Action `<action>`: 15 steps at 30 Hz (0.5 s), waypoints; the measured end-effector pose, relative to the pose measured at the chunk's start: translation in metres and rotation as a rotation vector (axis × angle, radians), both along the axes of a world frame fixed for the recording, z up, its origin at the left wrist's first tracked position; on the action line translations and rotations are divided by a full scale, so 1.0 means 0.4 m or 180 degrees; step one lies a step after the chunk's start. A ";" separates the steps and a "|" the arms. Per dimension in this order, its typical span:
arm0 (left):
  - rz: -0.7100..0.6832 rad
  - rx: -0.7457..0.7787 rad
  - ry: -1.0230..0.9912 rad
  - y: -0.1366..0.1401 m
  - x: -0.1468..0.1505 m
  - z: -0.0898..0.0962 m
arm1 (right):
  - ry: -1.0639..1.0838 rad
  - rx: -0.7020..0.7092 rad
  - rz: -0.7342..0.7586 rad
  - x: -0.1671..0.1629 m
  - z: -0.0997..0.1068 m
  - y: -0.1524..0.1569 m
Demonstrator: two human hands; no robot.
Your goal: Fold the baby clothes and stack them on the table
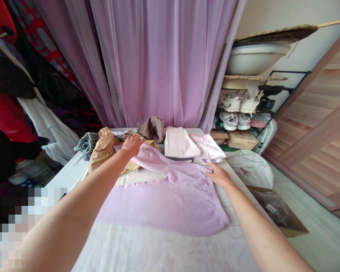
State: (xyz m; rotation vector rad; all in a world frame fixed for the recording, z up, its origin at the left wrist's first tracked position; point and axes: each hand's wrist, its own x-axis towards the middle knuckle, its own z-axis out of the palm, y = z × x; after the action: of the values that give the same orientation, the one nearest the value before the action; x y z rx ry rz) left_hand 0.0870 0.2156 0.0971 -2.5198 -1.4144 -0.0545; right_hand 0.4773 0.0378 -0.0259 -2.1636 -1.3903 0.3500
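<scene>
A lilac ribbed knit top (164,206) lies spread on a white-covered table (170,249), one sleeve running across its upper part. My left hand (133,144) rests palm down at the sleeve's far left end, its fingers stretched out over the cloth. At the garment's upper right, my right hand (218,175) has thumb and fingers closed on the edge of the fabric. Just behind the lilac top sit a folded pale pink garment (181,141) and a folded white printed garment (208,147). Tan cloth (102,149) lies bunched beside my left hand.
A brown garment (153,128) and a bunched denim item (86,144) sit along the back edge. Purple curtains (158,64) hang behind. Right of the table are a shoe rack (289,90), a lined bin (252,166) and a cardboard box (296,223). Clothes hang at left.
</scene>
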 end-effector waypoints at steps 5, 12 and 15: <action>-0.0210 -0.0042 0.0326 0.032 0.007 0.007 | -0.0278 -0.0348 0.0242 -0.013 0.050 -0.004; -0.0451 0.0346 0.0007 -0.011 -0.074 0.089 | -0.0750 0.0106 -0.0080 -0.048 0.118 -0.065; -0.0718 0.0516 0.0005 -0.071 -0.142 0.099 | -0.0670 0.0523 -0.0049 -0.067 0.121 -0.129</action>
State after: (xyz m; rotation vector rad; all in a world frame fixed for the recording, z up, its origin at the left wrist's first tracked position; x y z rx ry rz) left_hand 0.0300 0.1872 0.1367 -2.5294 -1.0721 -0.1996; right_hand 0.4505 -0.0139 0.0225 -2.1212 -1.4586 0.0005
